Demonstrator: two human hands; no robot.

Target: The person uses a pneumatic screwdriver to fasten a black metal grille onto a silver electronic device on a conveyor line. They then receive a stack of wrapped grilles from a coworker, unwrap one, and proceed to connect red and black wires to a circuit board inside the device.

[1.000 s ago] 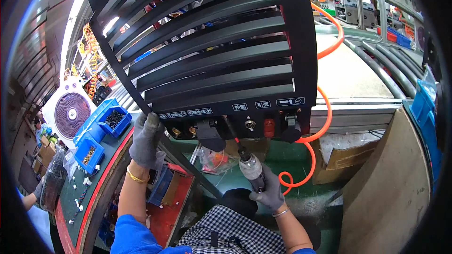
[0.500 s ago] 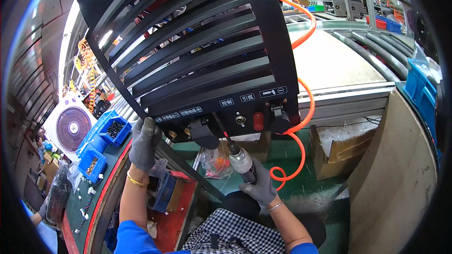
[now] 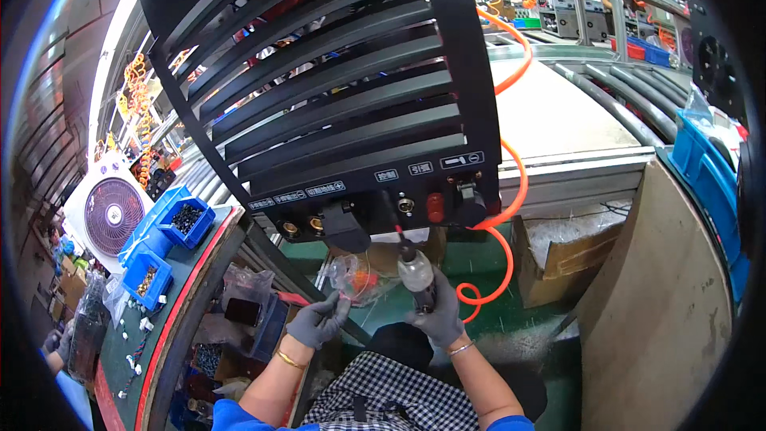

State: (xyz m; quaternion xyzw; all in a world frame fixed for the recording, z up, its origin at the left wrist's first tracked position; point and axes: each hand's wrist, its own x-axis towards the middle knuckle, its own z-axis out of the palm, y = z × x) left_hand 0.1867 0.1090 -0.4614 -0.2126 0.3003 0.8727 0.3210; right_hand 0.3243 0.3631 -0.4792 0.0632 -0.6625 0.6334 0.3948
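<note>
A large black louvered metal panel (image 3: 327, 100) on a machine stands tilted in front of me. Along its lower edge are brass sockets, a black flap cover (image 3: 345, 227), a round metal connector (image 3: 405, 205) and a red knob (image 3: 435, 206). My right hand (image 3: 440, 315), gloved in grey, is wrapped round a power screwdriver (image 3: 416, 275). Its long bit points up at the panel's lower part, left of the round connector; whether the tip touches cannot be made out. Below the panel, my gloved left hand (image 3: 317, 321) has its fingertips pinched together; anything between them is too small to name.
An orange air hose (image 3: 509, 259) loops down at right. Blue bins of small screws (image 3: 187, 222) stand on the left bench beside a white fan (image 3: 113, 211). A cardboard box (image 3: 570, 251) sits below the roller conveyor (image 3: 614, 96). At far left another person's gloved hand (image 3: 60, 343) shows.
My left hand has let go of the panel's lower left corner and come down toward the middle, its fingers now pinched. The screwdriver has shifted slightly right and down.
</note>
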